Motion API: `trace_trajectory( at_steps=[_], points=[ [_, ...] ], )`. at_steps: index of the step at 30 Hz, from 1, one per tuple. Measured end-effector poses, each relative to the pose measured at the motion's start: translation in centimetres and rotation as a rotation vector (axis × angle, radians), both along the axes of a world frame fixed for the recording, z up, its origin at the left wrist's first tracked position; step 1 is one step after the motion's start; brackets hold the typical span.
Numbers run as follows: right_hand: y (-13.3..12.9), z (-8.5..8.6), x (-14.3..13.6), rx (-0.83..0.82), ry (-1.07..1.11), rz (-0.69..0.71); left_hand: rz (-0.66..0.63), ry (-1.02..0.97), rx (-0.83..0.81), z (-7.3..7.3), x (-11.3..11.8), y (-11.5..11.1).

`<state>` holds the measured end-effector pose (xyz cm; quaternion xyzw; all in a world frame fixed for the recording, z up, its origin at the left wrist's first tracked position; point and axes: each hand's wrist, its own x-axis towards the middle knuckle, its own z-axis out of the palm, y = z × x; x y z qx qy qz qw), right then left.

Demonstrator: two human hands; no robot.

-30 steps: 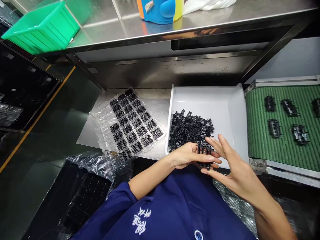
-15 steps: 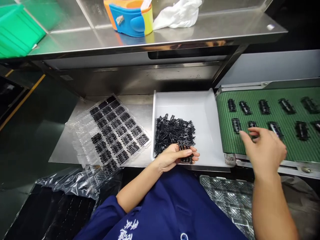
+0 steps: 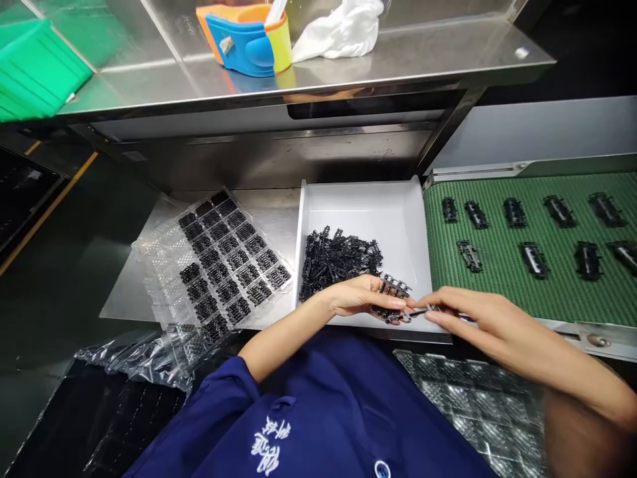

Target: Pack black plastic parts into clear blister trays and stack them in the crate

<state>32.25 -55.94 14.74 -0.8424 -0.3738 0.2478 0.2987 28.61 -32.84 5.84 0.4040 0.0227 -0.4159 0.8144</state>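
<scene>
Over the tray's point(image 3: 398, 216) near edge, the right hand point(image 3: 480, 320) is pinching a part point(image 3: 421, 311) endwise toward the left hand's point(image 3: 354, 296) gripped stack point(image 3: 393, 287).

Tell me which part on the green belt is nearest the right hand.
The leftmost part in the near row on the belt; the rest lie farther right or in the far row.

1 green bin point(image 3: 34, 73), 1 multicoloured holder point(image 3: 246, 48) and a crumpled white bundle point(image 3: 341, 33) sit on the metal shelf point(image 3: 423, 56).
</scene>
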Motion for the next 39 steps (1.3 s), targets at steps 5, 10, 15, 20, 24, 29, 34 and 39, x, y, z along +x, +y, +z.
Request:
trace_trajectory(
  at_steps=[5, 10, 15, 20, 24, 29, 34, 39],
  points=[
    [1.1, -2.5, -0.7, 0.085, -0.189, -0.333, 0.081, 0.069, -0.129, -0.1, -0.8, -1.3],
    [1.6, -3.9, -1.8, 0.139, -0.271, -0.23, 0.216, 0.133, -0.122, -0.7, -1.7, -1.7],
    [2.6, -4.7, -1.9, 0.184, -0.395, -0.162, 0.261, 0.149, -0.06, -0.6, -1.9, -0.9],
    [3.8, -4.7, -1.1, 0.149, -0.387, -0.049, 0.293, 0.166, -0.039, -0.6, -1.9, 0.0],
    [4.8, -4.7, 3.4, -0.094, -0.332, -0.252, 0.369, 0.211, -0.083, -0.8, -1.9, 0.4],
    [5.9, -5.7, 11.6, -0.34, -0.468, -0.767, 0.497, 0.215, -0.187, -0.6, -1.9, 1.1],
    [6.7, -5.3, 11.7, -0.246, -0.39, -0.874, 0.601, 0.202, -0.192, -0.4, -2.8, 2.8],
    [9.8, -4.2, 1.5, 0.141, -0.099, -0.637, 0.7, 0.153, -0.182, -0.1, -4.1, 4.7]
  ],
)
